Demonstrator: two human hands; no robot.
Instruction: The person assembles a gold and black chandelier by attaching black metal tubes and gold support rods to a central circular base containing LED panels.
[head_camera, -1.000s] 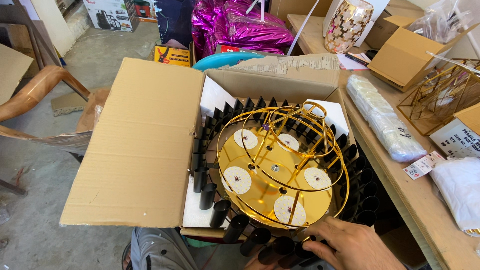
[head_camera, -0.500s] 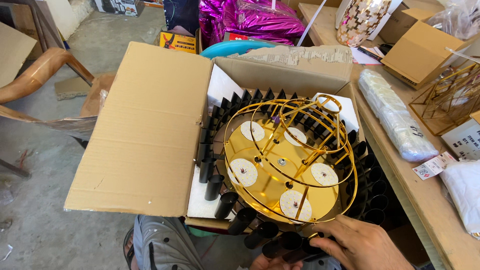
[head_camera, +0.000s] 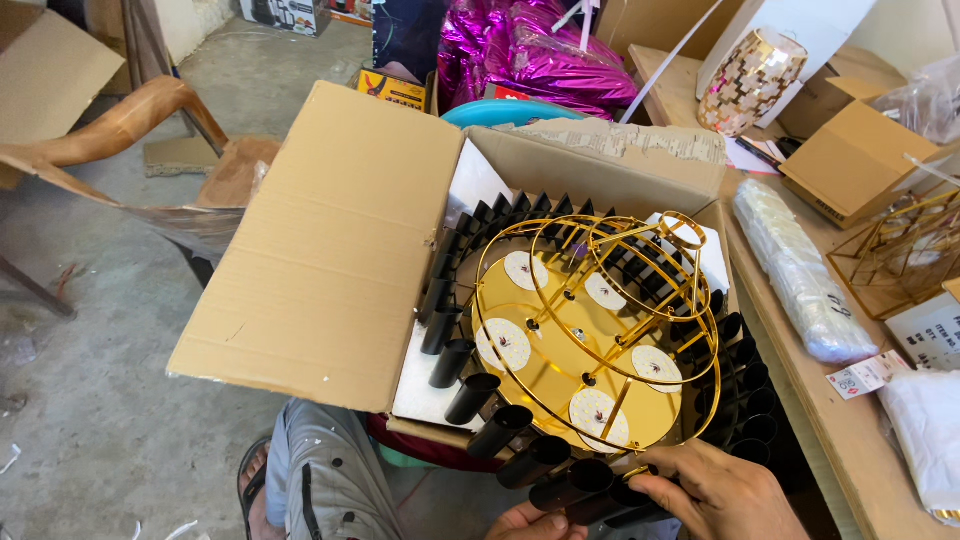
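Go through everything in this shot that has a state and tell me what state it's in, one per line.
Cardboard box: open, left flap folded out.
Gold chandelier: tilted, partly in the box.
Black tubes: ringed around the chandelier's rim.
Right hand: gripping the chandelier's near edge.
Left hand: under the rim, mostly out of frame.
Small cardboard box: open, on the table.

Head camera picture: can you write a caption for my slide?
Two hands, right hand and left hand, grip the near edge of a gold ceiling light ringed with black tubes, tilted in its open cardboard box.

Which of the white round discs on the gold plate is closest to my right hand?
The white disc at the plate's near edge, just above the right hand; the other four lie farther back.
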